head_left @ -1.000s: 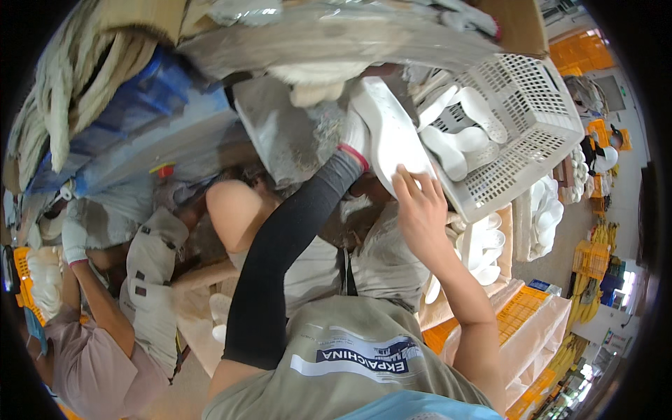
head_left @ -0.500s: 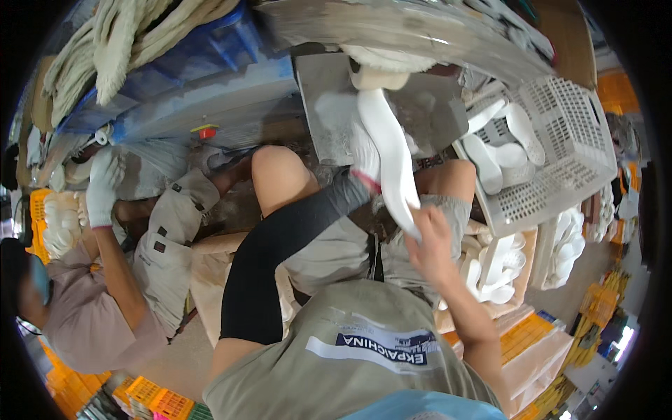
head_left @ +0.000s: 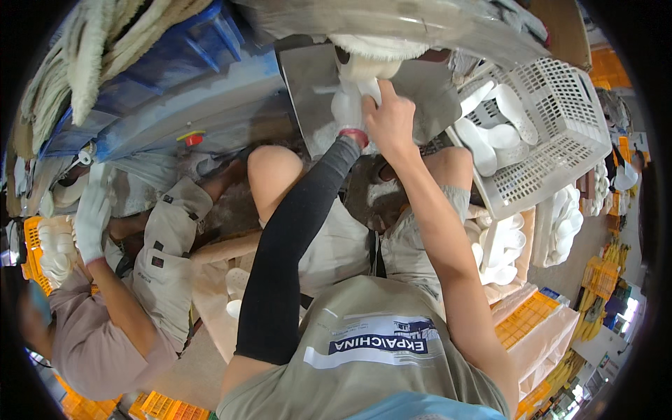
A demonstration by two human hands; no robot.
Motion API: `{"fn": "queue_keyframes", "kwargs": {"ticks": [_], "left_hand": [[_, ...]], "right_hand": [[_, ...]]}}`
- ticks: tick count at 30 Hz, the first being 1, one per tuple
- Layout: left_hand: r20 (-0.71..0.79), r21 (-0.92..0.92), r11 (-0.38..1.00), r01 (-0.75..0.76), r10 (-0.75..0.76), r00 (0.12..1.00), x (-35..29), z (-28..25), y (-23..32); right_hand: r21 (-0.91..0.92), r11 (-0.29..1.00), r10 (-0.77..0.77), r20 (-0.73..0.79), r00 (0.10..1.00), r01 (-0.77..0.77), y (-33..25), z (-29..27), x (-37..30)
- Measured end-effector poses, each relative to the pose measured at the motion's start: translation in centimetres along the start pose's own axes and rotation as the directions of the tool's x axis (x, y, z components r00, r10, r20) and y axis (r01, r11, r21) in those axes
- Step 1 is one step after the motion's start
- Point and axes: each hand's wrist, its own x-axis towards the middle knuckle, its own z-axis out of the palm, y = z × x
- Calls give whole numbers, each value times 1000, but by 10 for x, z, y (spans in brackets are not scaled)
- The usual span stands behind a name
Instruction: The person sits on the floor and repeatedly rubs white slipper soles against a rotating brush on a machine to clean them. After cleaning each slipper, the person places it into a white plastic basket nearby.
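While the bare right hand (head_left: 390, 115) grips a white moulded piece (head_left: 367, 89), the piece lies immediately left of those fingers, just short of the cream roller (head_left: 371, 68); the gloved left hand (head_left: 346, 108) adjoins it, closure indistinguishable, long axis largely hidden.

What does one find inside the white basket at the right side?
In the basket, several white, sole-shaped pieces lie loosely, some overlapping. Whatever is directly beneath them is covered and cannot be seen.
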Motion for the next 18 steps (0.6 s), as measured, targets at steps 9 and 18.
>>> {"fn": "queue_keyframes", "kwargs": {"ticks": [9, 18], "left_hand": [[135, 86, 996, 22, -33, 990, -22, 46, 58], [41, 204, 976, -76, 69, 997, -112, 70, 97]], "right_hand": [[256, 892, 157, 596, 788, -371, 7, -40, -5], [485, 412, 463, 618, 636, -771, 3, -114, -98]]}}
